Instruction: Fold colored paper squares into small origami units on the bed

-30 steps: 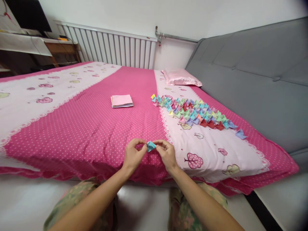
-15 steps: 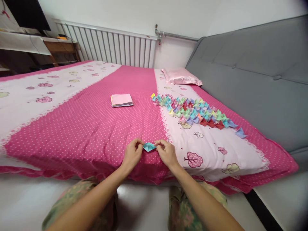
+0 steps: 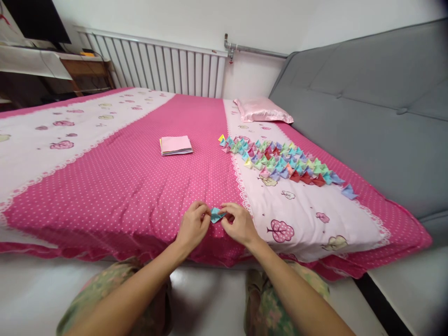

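A small teal folded paper boat [image 3: 216, 215] is held between my two hands, just above the near edge of the bed. My left hand [image 3: 193, 226] pinches its left end with thumb and finger. At the other end, my right hand [image 3: 240, 225] has its thumb and forefinger around the paper, covering part of it. Off to the right, many folded paper boats [image 3: 280, 161] in several colours lie in rows on the bedspread. A stack of square paper sheets [image 3: 176, 144], pink on top, rests farther back to the left.
The pink and white bedspread [image 3: 122, 186] spreads beneath everything. A pink pillow [image 3: 264, 111] lies at the back right beside the grey padded headboard [image 3: 364, 93]. Behind the bed are a white radiator [image 3: 154, 60] and a pipe. A desk with a monitor [image 3: 37, 21] stands far left.
My right hand's fingers have shifted inward over the paper boat's right end, covering more of it. The left hand keeps its pinch. The view has shifted slightly.
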{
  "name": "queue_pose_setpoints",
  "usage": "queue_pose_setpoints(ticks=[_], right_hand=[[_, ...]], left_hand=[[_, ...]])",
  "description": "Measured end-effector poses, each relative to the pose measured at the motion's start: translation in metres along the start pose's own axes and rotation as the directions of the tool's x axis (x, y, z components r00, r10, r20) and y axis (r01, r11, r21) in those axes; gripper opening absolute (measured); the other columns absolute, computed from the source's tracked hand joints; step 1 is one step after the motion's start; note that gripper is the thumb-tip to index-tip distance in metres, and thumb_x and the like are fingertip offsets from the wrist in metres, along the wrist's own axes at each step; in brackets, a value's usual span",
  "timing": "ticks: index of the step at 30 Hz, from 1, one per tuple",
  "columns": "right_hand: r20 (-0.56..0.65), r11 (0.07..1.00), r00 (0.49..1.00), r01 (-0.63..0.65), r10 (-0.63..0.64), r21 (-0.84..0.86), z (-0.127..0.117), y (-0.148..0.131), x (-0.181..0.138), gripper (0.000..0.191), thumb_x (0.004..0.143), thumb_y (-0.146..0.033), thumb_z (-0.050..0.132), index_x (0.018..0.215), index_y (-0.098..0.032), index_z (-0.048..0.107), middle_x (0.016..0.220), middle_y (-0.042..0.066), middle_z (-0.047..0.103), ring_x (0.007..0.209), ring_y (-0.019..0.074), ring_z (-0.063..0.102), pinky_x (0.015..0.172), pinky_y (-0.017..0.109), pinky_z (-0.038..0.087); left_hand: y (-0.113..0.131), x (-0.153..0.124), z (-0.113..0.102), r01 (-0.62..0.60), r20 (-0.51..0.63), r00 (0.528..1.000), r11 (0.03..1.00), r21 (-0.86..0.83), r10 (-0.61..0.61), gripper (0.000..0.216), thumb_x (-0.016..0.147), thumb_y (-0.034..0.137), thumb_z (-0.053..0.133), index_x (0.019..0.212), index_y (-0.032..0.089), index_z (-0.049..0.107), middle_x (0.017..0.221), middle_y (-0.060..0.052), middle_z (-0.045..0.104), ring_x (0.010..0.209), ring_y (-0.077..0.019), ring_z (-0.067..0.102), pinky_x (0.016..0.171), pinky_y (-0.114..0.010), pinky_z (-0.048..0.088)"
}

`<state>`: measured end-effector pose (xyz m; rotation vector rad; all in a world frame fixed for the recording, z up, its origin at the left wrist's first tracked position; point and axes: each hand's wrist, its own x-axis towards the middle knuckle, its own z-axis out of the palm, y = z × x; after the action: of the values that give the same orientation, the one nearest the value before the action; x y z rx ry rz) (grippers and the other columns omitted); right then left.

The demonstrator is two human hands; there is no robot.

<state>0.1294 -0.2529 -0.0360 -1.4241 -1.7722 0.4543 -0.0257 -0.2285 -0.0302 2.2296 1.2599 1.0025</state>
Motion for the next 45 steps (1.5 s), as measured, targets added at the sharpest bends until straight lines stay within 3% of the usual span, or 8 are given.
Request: queue_pose_setpoints(ticks=[14, 22, 28, 35, 39, 45], right_hand=[[0.095, 0.991, 0.995, -0.009, 0.021, -0.134, 0.000, -0.001, -0.003, 0.030, 0.065, -0.018, 0.055, 0.093, -0.024, 0.064, 0.112, 0.005, 0.053, 0.097, 0.0205, 0.054, 0.083, 0.033, 0.044], [0.107, 0.987, 0.994, 0.014, 0.003, -0.158, 0.001, -0.001, -0.004, 0.028, 0.069, -0.020, 0.054, 0.094, -0.024, 0.063, 0.113, 0.006, 0.051, 0.097, 0.0204, 0.054, 0.084, 0.032, 0.043], [0.041, 0.987, 0.999, -0.023, 0.030, -0.157, 0.007, -0.001, -0.004, 0.021, 0.074, -0.031, 0.054, 0.089, -0.023, 0.065, 0.107, 0.006, 0.054, 0.093, 0.0202, 0.055, 0.081, 0.033, 0.044], [-0.065, 0.968, 0.993, -0.114, 0.102, -0.222, 0.020, -0.001, 0.000, 0.015, 0.073, -0.031, 0.056, 0.080, -0.025, 0.068, 0.100, 0.005, 0.057, 0.088, 0.0198, 0.056, 0.074, 0.031, 0.045], [-0.064, 0.958, 0.991, -0.131, 0.119, -0.256, 0.022, -0.003, 0.002, 0.016, 0.074, -0.032, 0.054, 0.077, -0.025, 0.068, 0.101, 0.003, 0.058, 0.087, 0.0196, 0.057, 0.072, 0.031, 0.045], [-0.018, 0.964, 0.998, -0.066, 0.063, -0.257, 0.021, -0.001, 0.004, 0.015, 0.074, -0.024, 0.054, 0.080, -0.024, 0.068, 0.107, 0.003, 0.058, 0.093, 0.0192, 0.055, 0.081, 0.032, 0.044]], left_hand=[[-0.003, -0.009, -0.005, -0.147, 0.091, 0.987, 0.959, 0.243, 0.129, 0.020, 0.073, 0.019, 0.051, 0.090, 0.020, 0.062, 0.103, -0.009, 0.054, 0.080, -0.0178, 0.058, 0.068, -0.030, 0.047], [-0.002, -0.012, -0.007, -0.196, 0.142, 0.977, 0.934, 0.300, 0.159, 0.020, 0.076, 0.021, 0.048, 0.090, 0.022, 0.063, 0.102, -0.008, 0.055, 0.074, -0.0172, 0.059, 0.061, -0.028, 0.047], [-0.002, -0.012, -0.006, -0.203, 0.155, 0.975, 0.915, 0.348, 0.158, 0.022, 0.079, 0.024, 0.046, 0.094, 0.019, 0.060, 0.104, -0.009, 0.055, 0.073, -0.0171, 0.059, 0.060, -0.028, 0.047], [-0.002, -0.011, -0.005, -0.169, 0.142, 0.982, 0.916, 0.364, 0.125, 0.021, 0.079, 0.023, 0.045, 0.093, 0.019, 0.060, 0.100, -0.008, 0.057, 0.079, -0.0193, 0.059, 0.064, -0.029, 0.048], [-0.001, -0.012, -0.005, -0.131, 0.145, 0.986, 0.900, 0.417, 0.076, 0.021, 0.081, 0.025, 0.042, 0.087, 0.018, 0.061, 0.099, -0.007, 0.057, 0.077, -0.0178, 0.059, 0.063, -0.028, 0.046], [0.003, -0.011, -0.005, -0.146, 0.219, 0.975, 0.876, 0.460, 0.048, 0.021, 0.080, 0.023, 0.042, 0.092, 0.018, 0.059, 0.104, -0.008, 0.053, 0.084, -0.0191, 0.056, 0.064, -0.027, 0.045]])
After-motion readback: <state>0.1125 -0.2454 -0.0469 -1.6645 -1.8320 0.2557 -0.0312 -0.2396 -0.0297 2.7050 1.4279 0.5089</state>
